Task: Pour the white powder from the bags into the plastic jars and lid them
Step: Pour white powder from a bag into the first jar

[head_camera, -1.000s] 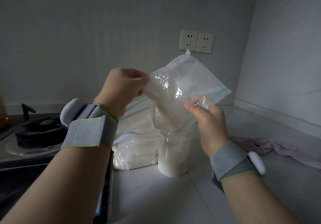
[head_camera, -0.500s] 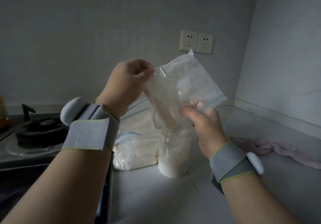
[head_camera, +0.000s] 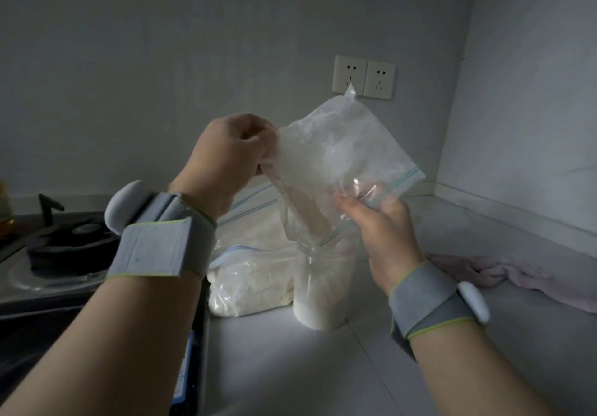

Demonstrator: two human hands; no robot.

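- Now, the left grip (head_camera: 226, 157) pinches a raised corner of the upturned bag (head_camera: 342, 154).
- The right grip (head_camera: 381, 225) clasps its zip edge, the mouth dipping into the jar (head_camera: 323, 289) just below, on the bench (head_camera: 290, 367).

Bag (head_camera: 339, 157): thin clear plastic film, glossy and creased, fogged inside by matt white powder (head_camera: 319, 305); jar (head_camera: 323, 273): smooth transparent plastic. Wristbands (head_camera: 155, 247): grey woven cloth, matt, each carrying a smooth white plastic pod (head_camera: 473, 301); rag (head_camera: 504, 273): soft, rumpled cloth. Countertop (head_camera: 290, 367): smooth with a dull sheen; stove surround (head_camera: 38, 283): polished metal; wall sockets (head_camera: 363, 78): glossy plastic on a matt painted wall (head_camera: 161, 60).
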